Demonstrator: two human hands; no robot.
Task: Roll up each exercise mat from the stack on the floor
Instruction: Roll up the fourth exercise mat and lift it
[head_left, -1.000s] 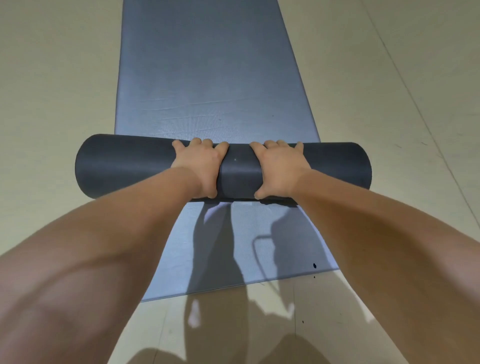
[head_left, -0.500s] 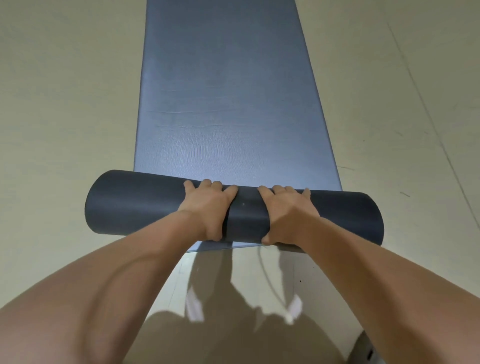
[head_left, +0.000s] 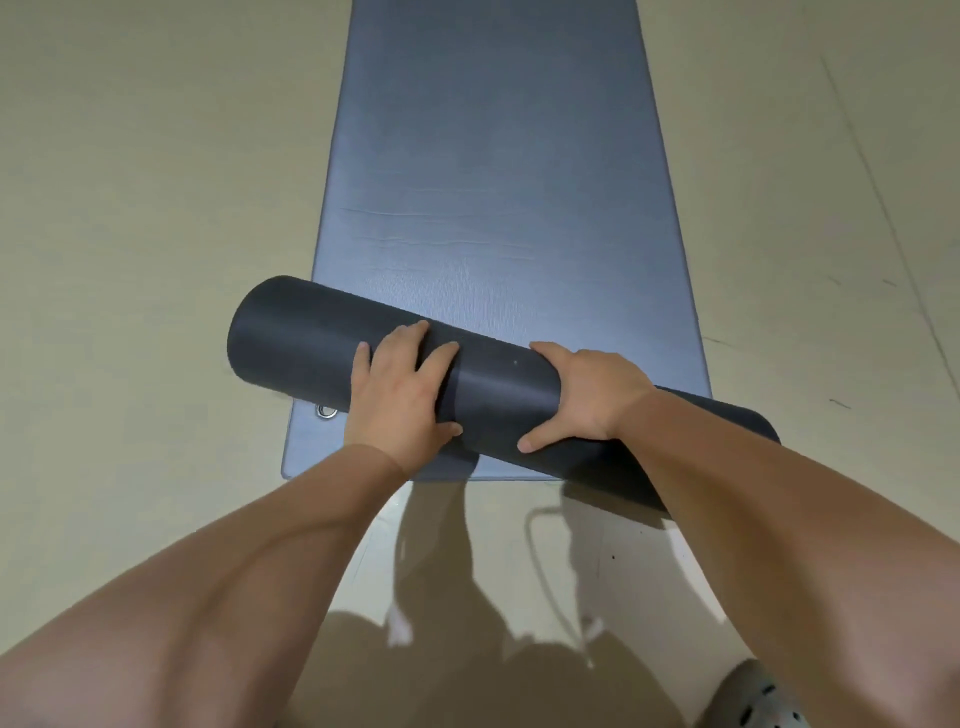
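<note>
A dark rolled-up exercise mat (head_left: 291, 343) lies slanted across the near end of a flat blue-grey mat (head_left: 493, 156) spread on the floor. The roll's left end sits farther from me, and its right end (head_left: 748, 426) reaches past the flat mat's near edge. My left hand (head_left: 397, 397) grips the roll near its middle, fingers spread over the top and thumb on the near side. My right hand (head_left: 587, 395) grips it just to the right, fingers wrapped over the far side and thumb pressed on the near side.
A metal eyelet (head_left: 326, 411) shows in the flat mat's near left corner. Beige tiled floor (head_left: 130, 260) surrounds the mats. A grey perforated shoe (head_left: 763, 696) is at the bottom right, and shadows fall on the floor in front of me.
The roll has come toward me along the flat mat to its near end and turned, its right end swinging nearer. Both hands have stayed on it.
</note>
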